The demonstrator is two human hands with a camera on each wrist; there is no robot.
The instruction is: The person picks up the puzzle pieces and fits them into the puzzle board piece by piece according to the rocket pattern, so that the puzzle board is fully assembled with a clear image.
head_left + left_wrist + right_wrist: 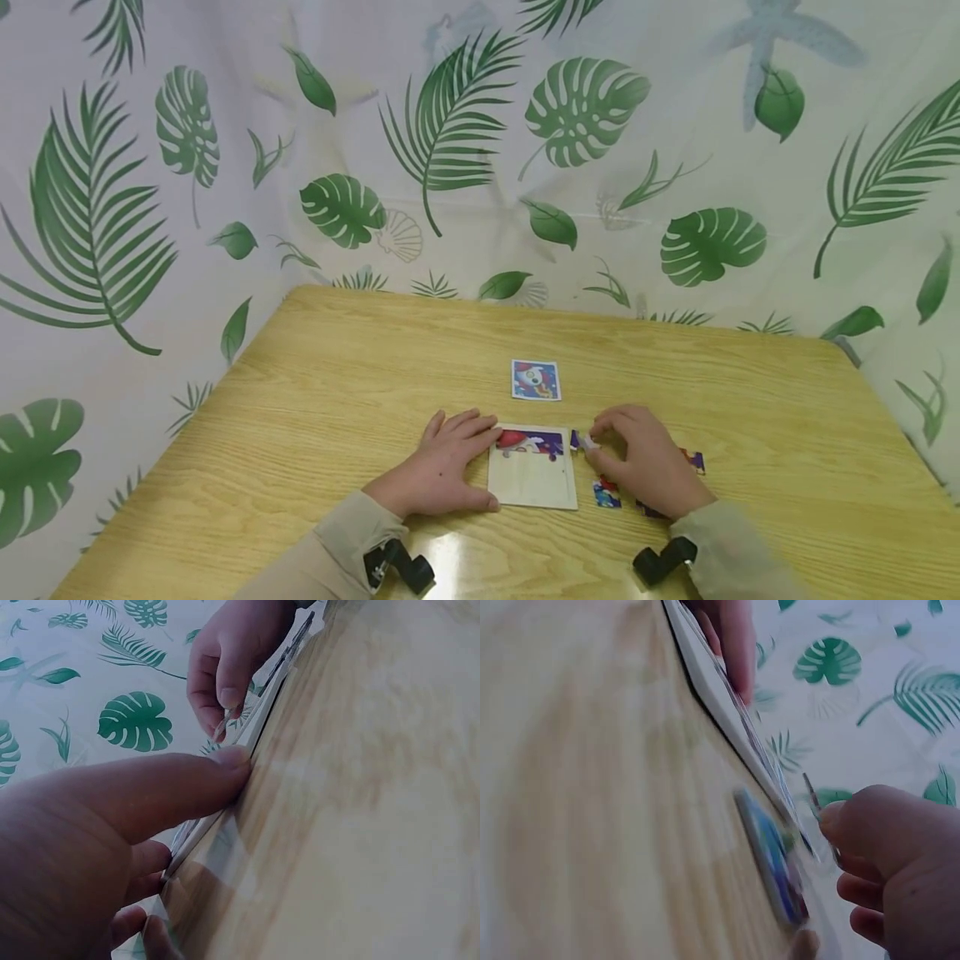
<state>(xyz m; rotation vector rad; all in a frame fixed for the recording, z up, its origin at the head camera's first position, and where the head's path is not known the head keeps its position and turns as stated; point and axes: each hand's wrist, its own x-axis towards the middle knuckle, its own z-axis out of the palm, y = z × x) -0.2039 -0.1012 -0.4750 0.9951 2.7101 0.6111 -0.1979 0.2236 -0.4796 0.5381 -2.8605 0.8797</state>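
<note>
A shallow white puzzle tray [528, 483] lies on the table, its upper part filled with a row of joined pieces [534, 442] in red, white and purple. My left hand [442, 471] rests against the tray's left side, fingers extended over the upper left corner and thumb [202, 776] at the near edge. At the tray's upper right, my right hand [641, 462] pinches a small puzzle piece [587, 442] between thumb and fingertips. In the right wrist view that thin piece [811, 791] is tilted, raised beside the tray edge, its picture mostly hidden.
Loose puzzle pieces [607, 493] lie right of the tray, more [694, 460] partly hidden beyond my right hand. A square picture card [536, 381] with a white figure on blue lies behind the tray. A leaf-printed cloth [465, 208] hangs around the wooden table [360, 375].
</note>
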